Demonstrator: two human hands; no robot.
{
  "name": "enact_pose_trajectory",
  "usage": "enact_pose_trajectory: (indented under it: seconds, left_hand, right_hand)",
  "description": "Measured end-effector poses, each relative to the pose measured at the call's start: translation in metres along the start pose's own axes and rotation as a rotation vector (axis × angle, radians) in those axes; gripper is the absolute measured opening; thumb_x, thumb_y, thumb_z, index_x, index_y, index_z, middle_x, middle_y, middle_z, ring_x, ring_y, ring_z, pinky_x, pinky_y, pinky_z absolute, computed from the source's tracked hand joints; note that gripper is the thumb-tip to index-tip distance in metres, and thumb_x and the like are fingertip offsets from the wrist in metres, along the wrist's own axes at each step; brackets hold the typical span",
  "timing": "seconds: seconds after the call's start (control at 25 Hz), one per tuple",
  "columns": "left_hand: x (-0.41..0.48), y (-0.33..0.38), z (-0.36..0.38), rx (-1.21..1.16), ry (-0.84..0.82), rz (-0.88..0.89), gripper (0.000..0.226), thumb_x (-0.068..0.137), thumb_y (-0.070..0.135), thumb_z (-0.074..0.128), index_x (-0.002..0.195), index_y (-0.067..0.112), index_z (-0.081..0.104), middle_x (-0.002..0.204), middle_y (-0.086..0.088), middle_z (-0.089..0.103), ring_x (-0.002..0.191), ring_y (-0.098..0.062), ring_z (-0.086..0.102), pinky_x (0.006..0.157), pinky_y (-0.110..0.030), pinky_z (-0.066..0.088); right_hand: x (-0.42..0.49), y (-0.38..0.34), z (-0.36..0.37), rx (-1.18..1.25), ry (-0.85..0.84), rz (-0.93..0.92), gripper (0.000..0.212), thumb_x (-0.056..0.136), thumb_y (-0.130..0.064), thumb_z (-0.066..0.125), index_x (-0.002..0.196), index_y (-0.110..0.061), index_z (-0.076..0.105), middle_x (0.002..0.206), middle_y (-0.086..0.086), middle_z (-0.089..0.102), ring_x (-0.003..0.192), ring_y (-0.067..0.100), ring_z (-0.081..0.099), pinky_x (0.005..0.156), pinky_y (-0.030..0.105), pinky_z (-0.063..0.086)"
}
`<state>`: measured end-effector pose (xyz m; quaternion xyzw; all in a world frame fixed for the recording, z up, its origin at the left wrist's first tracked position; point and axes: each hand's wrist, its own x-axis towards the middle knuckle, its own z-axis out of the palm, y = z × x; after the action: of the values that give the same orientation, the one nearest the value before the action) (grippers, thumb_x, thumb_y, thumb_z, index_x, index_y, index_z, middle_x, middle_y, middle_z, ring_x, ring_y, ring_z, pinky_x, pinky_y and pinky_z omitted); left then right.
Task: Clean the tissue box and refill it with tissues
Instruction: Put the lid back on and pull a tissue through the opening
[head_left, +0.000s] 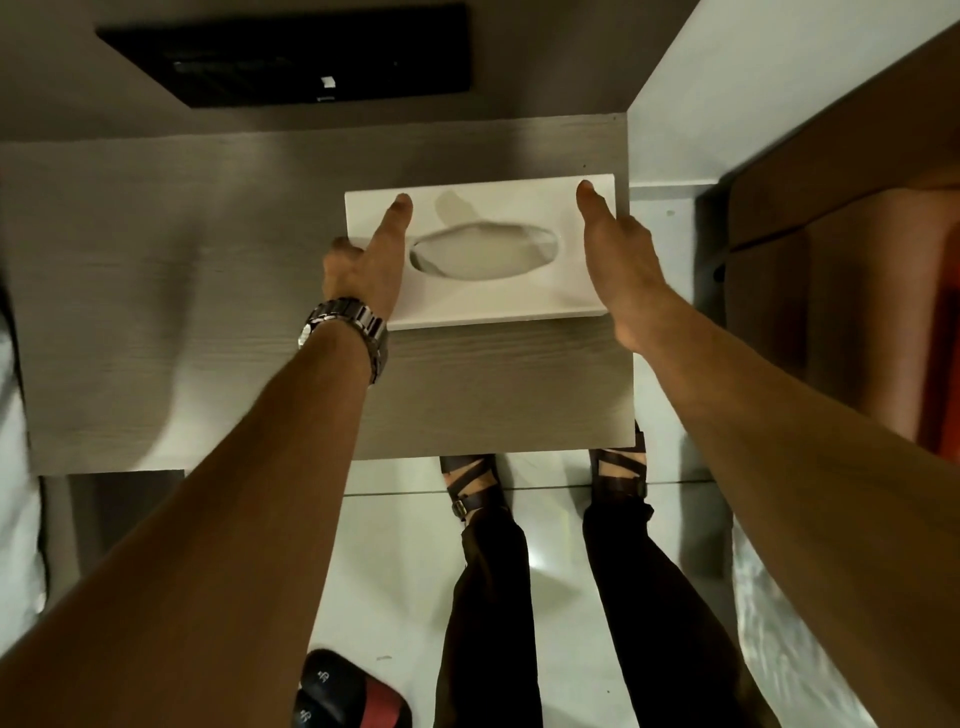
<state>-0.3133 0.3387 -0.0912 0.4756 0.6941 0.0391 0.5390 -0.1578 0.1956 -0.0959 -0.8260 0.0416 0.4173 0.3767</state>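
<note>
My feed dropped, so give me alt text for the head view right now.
Both hands hold a white tissue box on a grey wooden table: left hand at its left end, right hand at its right end. Tissue shows in the oval opening. A wristwatch is on the left wrist.

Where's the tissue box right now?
In the head view, the tissue box sits on the grey shelf, near its right end, between both hands.

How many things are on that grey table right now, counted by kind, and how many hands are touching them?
Tissue box: 1
Hands on the box: 2, the left hand and the right hand
Total: 1 thing on the table, with 2 hands on it
</note>
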Motion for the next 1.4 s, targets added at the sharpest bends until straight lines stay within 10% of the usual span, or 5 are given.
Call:
enact_pose_trajectory:
  seconds: [0.28,0.8,1.2,1.4]
  left_hand:
    - [0.012,0.002,0.003,0.133,0.136,0.046,0.046,0.103,0.037,0.031,0.131,0.011,0.056,0.135,-0.011,0.056,0.121,-0.031,0.052,0.084,-0.027,0.032]
    - [0.020,0.011,0.004,0.183,0.222,0.198,0.032,0.097,0.012,0.040,0.100,0.004,0.070,0.085,0.001,0.058,0.083,-0.018,0.053,0.060,-0.021,0.037]
    - [0.025,0.011,-0.001,0.318,0.126,0.135,0.042,0.101,0.035,0.039,0.113,0.004,0.066,0.116,-0.014,0.066,0.102,-0.028,0.060,0.083,-0.030,0.044]
    - [0.018,0.007,-0.004,0.198,0.039,0.064,0.032,0.100,0.041,0.041,0.079,0.018,0.051,0.090,0.001,0.055,0.098,-0.027,0.057,0.095,-0.044,0.048]
  right_hand:
    - [0.005,0.003,0.005,-0.059,0.075,-0.036,0.053,0.107,-0.044,0.024,0.150,-0.017,0.039,0.144,0.004,0.052,0.135,0.026,0.047,0.110,0.038,0.035]
    - [0.019,0.001,-0.008,-0.095,0.179,-0.056,0.027,0.108,-0.038,0.031,0.102,-0.023,0.052,0.083,-0.016,0.051,0.074,-0.001,0.049,0.058,0.014,0.033]
    - [0.029,-0.011,-0.018,-0.136,-0.003,0.071,0.053,0.105,-0.049,0.026,0.145,-0.020,0.044,0.126,-0.001,0.051,0.110,0.019,0.048,0.100,0.040,0.041]
    - [0.031,-0.010,-0.027,-0.106,-0.129,0.159,0.067,0.096,-0.070,0.032,0.143,-0.023,0.042,0.123,0.001,0.054,0.091,0.017,0.055,0.082,0.044,0.044]
